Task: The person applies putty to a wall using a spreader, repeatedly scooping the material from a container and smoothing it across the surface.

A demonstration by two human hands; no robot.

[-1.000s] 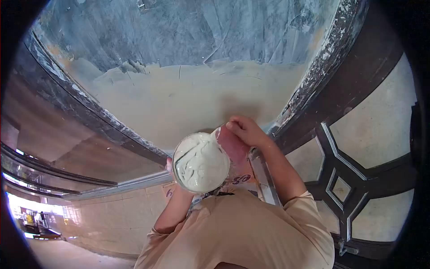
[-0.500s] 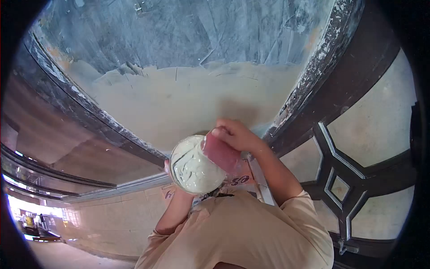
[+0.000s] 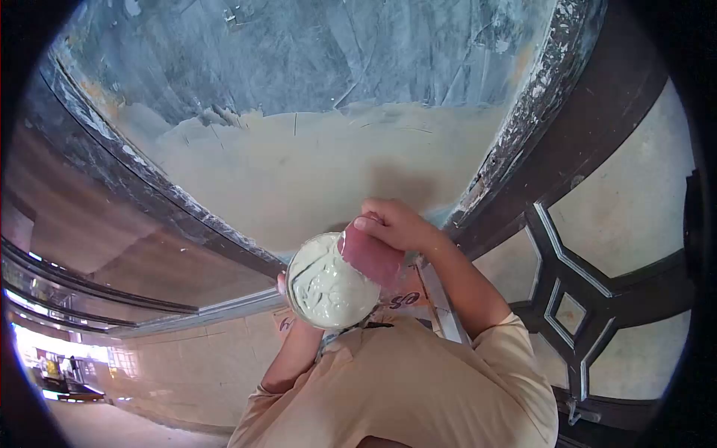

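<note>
A round container of pale, creamy paste (image 3: 328,284) is held in front of my torso by my left hand (image 3: 282,284), whose fingers show at the container's left rim. My right hand (image 3: 392,222) grips a flat pink-red spreader (image 3: 371,257) between thumb and fingers. The spreader's left edge overlaps the container's right rim and has paste on it. Ahead, the panel has a pale coated lower part (image 3: 299,164) and a blue-grey upper part (image 3: 299,60).
Dark frame edges with white smears (image 3: 515,127) flank the panel. A dark patterned grille (image 3: 575,276) stands at the right. Printed card (image 3: 407,295) lies below my right forearm. Tiled surface (image 3: 187,366) and a bright opening are at lower left.
The container, both hands and the spreader sit slightly further right and lower in view. My grips look the same.
</note>
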